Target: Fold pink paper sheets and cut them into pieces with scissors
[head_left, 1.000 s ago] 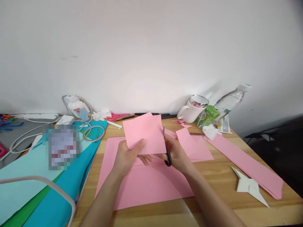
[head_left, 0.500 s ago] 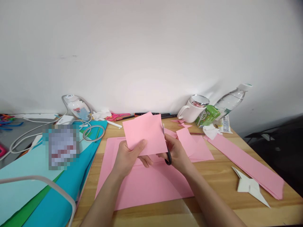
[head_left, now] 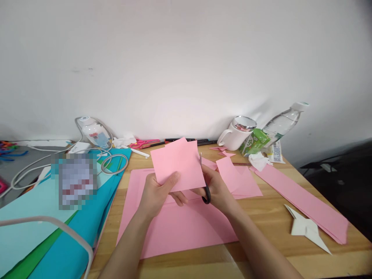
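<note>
My left hand (head_left: pixel 157 193) pinches the lower edge of a folded pink paper square (head_left: pixel 178 164), held up above the table. My right hand (head_left: pixel 216 190) grips black-handled scissors (head_left: pixel 204 186), whose blades run up along the square's right edge. Under both hands lies a large pink sheet (head_left: pixel 180 224) on the wooden table (head_left: pixel 270 217). Smaller pink cut pieces (head_left: pixel 235 176) lie just right of my right hand.
A white mug (head_left: pixel 236 133), a green packet (head_left: pixel 254 142) and a tilted water bottle (head_left: pixel 283 123) stand at the back right. Long pink strips (head_left: pixel 305 201) and a white folded paper star (head_left: pixel 308 229) lie right. Blue and green sheets (head_left: pixel 58 232), cables and pink scissors (head_left: pixel 143 143) lie left.
The pink square and both hands have barely shifted; the scissors stay at the square's right edge.
</note>
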Available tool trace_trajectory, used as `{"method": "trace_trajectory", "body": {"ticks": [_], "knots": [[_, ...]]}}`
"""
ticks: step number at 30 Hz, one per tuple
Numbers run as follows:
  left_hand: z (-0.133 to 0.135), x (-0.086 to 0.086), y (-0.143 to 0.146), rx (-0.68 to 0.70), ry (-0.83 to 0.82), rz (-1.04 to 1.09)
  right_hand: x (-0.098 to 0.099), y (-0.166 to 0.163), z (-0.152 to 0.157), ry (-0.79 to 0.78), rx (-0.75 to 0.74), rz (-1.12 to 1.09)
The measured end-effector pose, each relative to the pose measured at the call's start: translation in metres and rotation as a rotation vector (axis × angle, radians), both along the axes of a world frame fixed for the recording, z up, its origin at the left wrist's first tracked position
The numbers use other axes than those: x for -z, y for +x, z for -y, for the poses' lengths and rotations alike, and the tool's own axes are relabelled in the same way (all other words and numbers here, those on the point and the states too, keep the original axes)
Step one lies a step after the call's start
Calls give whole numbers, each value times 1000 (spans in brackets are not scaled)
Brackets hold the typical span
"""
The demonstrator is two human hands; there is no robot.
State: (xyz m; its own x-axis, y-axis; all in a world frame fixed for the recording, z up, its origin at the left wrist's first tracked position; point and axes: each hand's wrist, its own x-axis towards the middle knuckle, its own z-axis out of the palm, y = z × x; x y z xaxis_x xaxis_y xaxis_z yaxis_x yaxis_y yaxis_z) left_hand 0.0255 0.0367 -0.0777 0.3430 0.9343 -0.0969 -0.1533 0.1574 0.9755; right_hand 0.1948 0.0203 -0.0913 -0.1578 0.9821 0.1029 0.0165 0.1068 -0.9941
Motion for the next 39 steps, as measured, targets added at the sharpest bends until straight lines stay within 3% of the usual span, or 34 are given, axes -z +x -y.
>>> {"method": "trace_trajectory", "body": {"ticks": [19, 24, 28, 36, 39], "knots": [[0, -4, -1, 29, -36, 77, 3, 1, -1, -63, 17, -63], [-4, -4, -5, 69, -136, 177, 0, 0, -1, 50, 179, -2], [-7, -1, -7, 68, -162, 184, -3, -1, 0, 53, 264, -27], [-4, 4, 3, 54, -8, -98, -6, -2, -1, 52, 461, -50], [-6, 8, 7, -11, 56, -156, -7, 8, -5, 80, 637, 36]]}}
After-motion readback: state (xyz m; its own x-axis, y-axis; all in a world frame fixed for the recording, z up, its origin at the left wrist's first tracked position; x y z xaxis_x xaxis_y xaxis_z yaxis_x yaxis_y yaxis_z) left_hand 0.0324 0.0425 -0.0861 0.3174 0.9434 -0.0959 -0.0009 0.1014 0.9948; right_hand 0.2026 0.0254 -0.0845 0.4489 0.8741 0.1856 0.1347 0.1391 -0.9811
